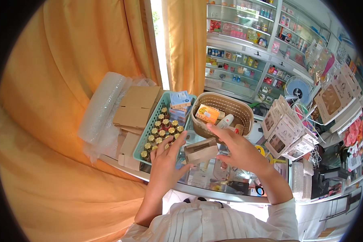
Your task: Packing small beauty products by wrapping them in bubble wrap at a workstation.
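A small brown cardboard box [201, 153] sits between my hands on the glass display counter [196, 178]. Fingers spread, my left hand [169, 160] hovers beside it, over the near corner of a green plastic basket [142, 143]. To the box's right is my right hand [240, 148], its thumb close to the box and its index finger pointing toward a tan woven-look basket [248, 121]; contact with the box cannot be made out. Neither hand grips anything. In the green basket stand several small bottles with gold caps [161, 133]. The tan basket holds an orange carton [207, 114] and a white bottle [225, 121].
Light blue cartons [180, 99] lie at the green basket's far end. Folded cardboard [136, 106] and a bubble-wrap roll [101, 106] are on the left, before orange curtains [78, 45]. Scissors [259, 190], hanging packs [281, 133] and a fan [298, 90] are on the right.
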The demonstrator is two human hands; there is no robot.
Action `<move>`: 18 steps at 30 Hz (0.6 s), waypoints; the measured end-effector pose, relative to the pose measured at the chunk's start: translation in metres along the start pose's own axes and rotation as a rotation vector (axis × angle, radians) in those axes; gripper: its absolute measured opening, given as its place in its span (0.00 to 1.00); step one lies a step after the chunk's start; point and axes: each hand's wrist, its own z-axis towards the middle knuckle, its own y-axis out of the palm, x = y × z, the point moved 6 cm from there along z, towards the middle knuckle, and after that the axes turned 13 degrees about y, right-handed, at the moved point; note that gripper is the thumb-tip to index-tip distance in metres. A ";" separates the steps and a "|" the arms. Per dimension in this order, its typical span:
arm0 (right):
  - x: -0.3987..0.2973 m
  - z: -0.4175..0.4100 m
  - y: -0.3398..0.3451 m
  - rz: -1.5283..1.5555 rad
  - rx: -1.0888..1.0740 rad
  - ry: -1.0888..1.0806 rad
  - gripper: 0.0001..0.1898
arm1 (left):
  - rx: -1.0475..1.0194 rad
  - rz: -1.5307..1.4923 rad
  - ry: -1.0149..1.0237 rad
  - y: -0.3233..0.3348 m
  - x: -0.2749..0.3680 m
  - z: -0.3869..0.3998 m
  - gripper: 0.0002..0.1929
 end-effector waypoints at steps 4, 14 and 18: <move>0.006 0.001 0.001 0.050 -0.061 0.057 0.55 | -0.033 0.039 -0.029 0.004 -0.005 0.001 0.54; 0.010 0.007 0.005 0.077 -0.171 0.091 0.52 | -0.060 0.067 -0.041 0.009 -0.004 0.004 0.55; 0.007 0.009 0.007 0.068 -0.149 0.032 0.52 | -0.052 0.085 -0.025 0.010 -0.003 0.004 0.55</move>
